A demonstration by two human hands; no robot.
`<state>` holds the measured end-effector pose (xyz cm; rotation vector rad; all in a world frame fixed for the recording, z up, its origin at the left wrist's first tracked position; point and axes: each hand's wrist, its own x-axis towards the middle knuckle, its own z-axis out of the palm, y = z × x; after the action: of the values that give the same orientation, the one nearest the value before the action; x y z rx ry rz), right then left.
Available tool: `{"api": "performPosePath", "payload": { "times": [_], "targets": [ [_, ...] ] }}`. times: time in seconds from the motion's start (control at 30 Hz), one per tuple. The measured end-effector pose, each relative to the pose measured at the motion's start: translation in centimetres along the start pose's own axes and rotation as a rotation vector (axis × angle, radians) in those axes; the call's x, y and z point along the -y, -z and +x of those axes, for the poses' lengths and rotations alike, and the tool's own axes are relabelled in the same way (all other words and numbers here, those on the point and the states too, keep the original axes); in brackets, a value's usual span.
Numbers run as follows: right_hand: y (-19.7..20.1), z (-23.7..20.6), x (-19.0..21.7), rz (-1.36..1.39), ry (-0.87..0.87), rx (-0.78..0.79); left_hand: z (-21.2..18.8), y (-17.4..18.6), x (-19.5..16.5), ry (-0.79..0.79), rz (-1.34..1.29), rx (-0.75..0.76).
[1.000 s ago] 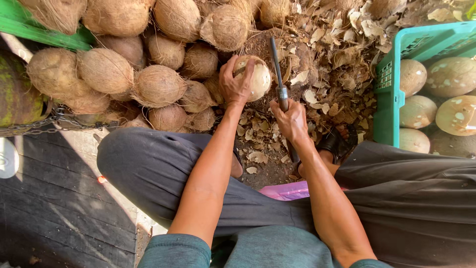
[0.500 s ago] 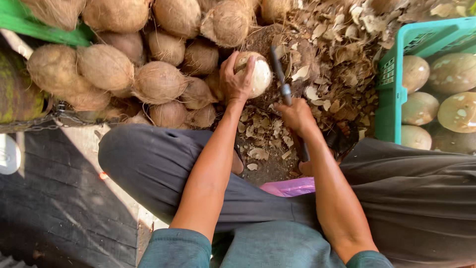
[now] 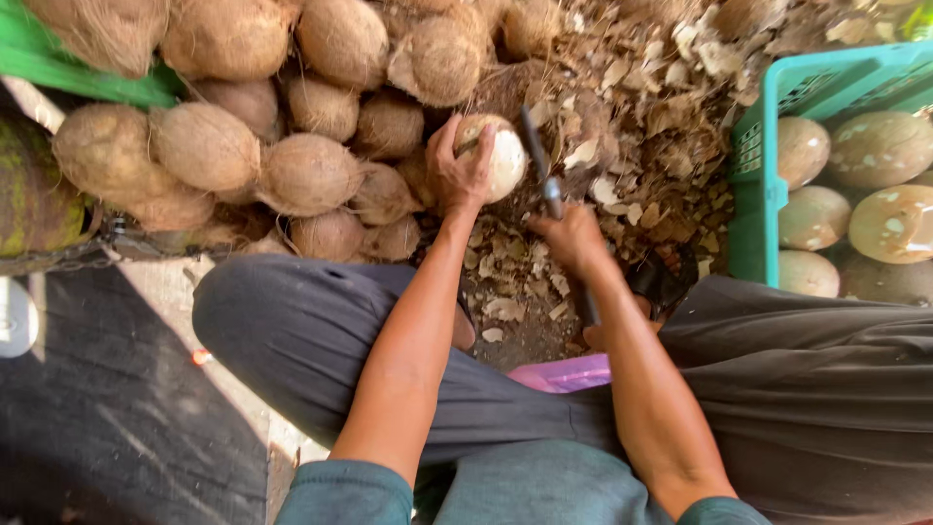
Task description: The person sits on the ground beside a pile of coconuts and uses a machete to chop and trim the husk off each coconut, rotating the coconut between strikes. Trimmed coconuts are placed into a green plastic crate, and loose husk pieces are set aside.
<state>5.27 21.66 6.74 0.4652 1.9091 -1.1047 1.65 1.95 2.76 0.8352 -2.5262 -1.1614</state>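
Above the heap of shavings (image 3: 641,165), the left hand (image 3: 459,175) is gripping a half-peeled coconut (image 3: 498,156) while the right hand (image 3: 573,238) is clenching a knife (image 3: 540,165), peeled ones filling the green crate (image 3: 753,185), many husked coconuts (image 3: 292,165) waiting

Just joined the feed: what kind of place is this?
Likely an informal coconut-peeling spot: a heap of brown coconuts, shell chips strewn on the ground, and a green crate of peeled ones.
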Motion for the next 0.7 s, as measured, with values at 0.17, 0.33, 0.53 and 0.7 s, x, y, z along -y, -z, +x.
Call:
{"api": "performPosePath", "payload": {
  "times": [0.17, 0.33, 0.53, 0.7],
  "targets": [
    [0.7, -0.9, -0.1, 0.285, 0.367, -0.172, -0.5, -0.5, 0.6, -0.028, -0.025, -0.008],
    [-1.6, 0.7, -0.8, 0.267, 0.355, -0.096, 0.2, -1.1, 1.3, -0.006, 0.012, -0.024],
    [0.1, 0.0, -0.6, -0.007, 0.145, -0.032, 0.0, -1.8, 1.9, 0.002, 0.001, -0.068],
    [0.1, -0.2, -1.2, 0.318, 0.477, -0.178, -0.3, -2.2, 2.8, -0.088, -0.010, -0.100]
  ]
}}
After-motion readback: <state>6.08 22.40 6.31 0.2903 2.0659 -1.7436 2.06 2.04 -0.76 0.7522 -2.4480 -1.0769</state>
